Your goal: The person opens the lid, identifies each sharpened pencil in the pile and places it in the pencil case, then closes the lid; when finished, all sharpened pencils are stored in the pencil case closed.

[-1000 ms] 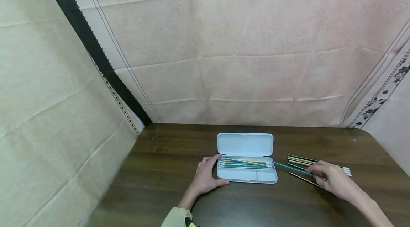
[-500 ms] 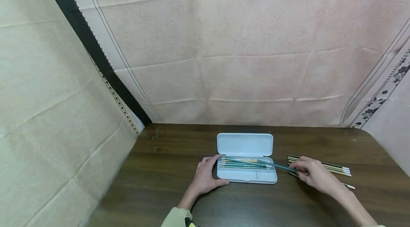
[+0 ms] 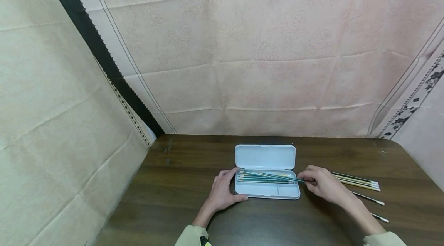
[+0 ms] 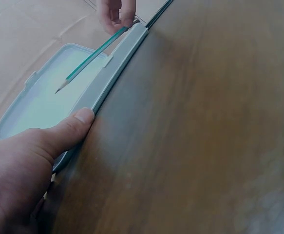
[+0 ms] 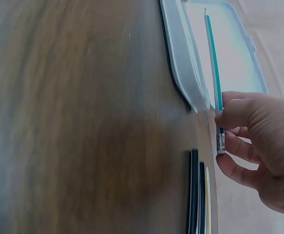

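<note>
A light blue pencil case [image 3: 256, 190] lies on the table with its lid raised at the back. Several green and yellowish pencils [image 3: 249, 178] rest in its long compartment. My left hand [image 3: 223, 192] holds the case's left end, thumb [image 4: 78, 124] on the near edge and fingers at the back corner. Between thumb and fingers, my right hand [image 3: 320, 184] pinches a green pencil [image 5: 214, 63] near its eraser end. The pencil's sharpened tip points left, over the compartment in the head view. The left wrist view shows the pencil slanting above the case wall.
Several pencils [image 3: 360, 183] with pale ends lie on the brown table [image 3: 166, 207] to the right, partly behind the right hand and forearm. Two darker ones lie nearer the front. A patterned cloth [image 3: 260, 64] hangs at the table's back edge, with more cloth at the sides.
My right hand has moved left with the green pencil, bringing it over the case's compartment. The loose pencils on the right are more uncovered. My left hand has stayed put.
</note>
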A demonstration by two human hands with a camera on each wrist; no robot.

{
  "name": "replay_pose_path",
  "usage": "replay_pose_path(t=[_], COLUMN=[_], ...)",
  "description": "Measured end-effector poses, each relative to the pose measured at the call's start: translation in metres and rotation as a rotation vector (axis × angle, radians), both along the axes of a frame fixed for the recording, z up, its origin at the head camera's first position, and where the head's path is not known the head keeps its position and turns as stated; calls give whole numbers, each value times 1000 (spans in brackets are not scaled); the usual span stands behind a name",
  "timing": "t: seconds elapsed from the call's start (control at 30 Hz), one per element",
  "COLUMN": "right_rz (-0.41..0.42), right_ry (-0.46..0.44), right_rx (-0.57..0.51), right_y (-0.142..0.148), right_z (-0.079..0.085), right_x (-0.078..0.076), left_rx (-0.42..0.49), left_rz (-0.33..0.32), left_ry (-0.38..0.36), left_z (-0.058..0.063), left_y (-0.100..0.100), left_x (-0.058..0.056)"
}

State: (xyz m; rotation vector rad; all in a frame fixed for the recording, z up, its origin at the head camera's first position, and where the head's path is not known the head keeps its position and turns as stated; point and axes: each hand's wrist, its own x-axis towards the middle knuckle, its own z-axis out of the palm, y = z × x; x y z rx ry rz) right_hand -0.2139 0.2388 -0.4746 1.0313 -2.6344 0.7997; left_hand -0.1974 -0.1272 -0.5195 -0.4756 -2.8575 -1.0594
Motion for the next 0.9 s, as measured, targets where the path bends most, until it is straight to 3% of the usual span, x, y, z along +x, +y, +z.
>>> replay_pose_path(t=[0.17, 0.9], right_rz=[0, 25], right_ry=[-34, -8], right_rx=[36, 103], right_y=[-14, -51], right_z=[3, 5], right_x=[-3, -10], left_rx=[-4, -5], left_rz=[1, 2], left_ry=[3, 9], left_z=[0, -1], left_y=[0, 0], left_x=[0, 0])
